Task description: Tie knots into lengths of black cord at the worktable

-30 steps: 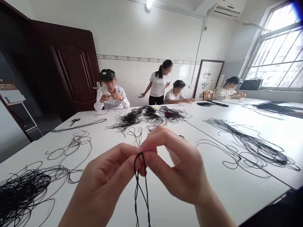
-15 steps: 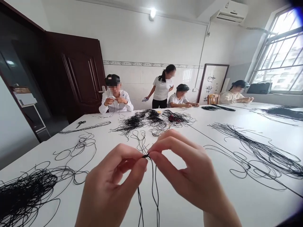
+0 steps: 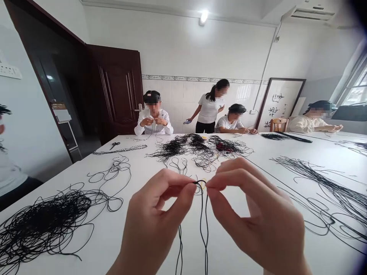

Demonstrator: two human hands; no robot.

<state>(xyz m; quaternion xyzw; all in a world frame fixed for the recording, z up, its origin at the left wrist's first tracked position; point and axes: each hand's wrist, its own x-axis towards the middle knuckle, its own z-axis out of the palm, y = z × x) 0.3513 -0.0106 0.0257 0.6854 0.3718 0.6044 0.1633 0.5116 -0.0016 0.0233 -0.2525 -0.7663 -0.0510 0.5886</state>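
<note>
Above the white table, my left hand (image 3: pixel 160 214) pinches thin black cord (image 3: pixel 206 248) between thumb and forefinger, at what looks like a short twisted or knotted part. My right hand (image 3: pixel 258 214) pinches a strand of the same cord between thumb and fingertips. A small gap parts the two pinches, and a short arc of cord curves across it. Several strands hang from the fingers toward the table's near side. The exact form of the knotted part is partly hidden by my left fingertips.
A tangled heap of black cord (image 3: pixel 46 217) lies at left, more cord (image 3: pixel 177 147) at the middle back, and a long bundle (image 3: pixel 323 175) at right. Scissors (image 3: pixel 114 145) rest far left. Several people are around the table (image 3: pixel 109 244), one partly visible at the left edge.
My fingertips have drawn apart, with the right hand moving away from the left and a cord arc showing between. The view has turned left, bringing a person in at the left edge.
</note>
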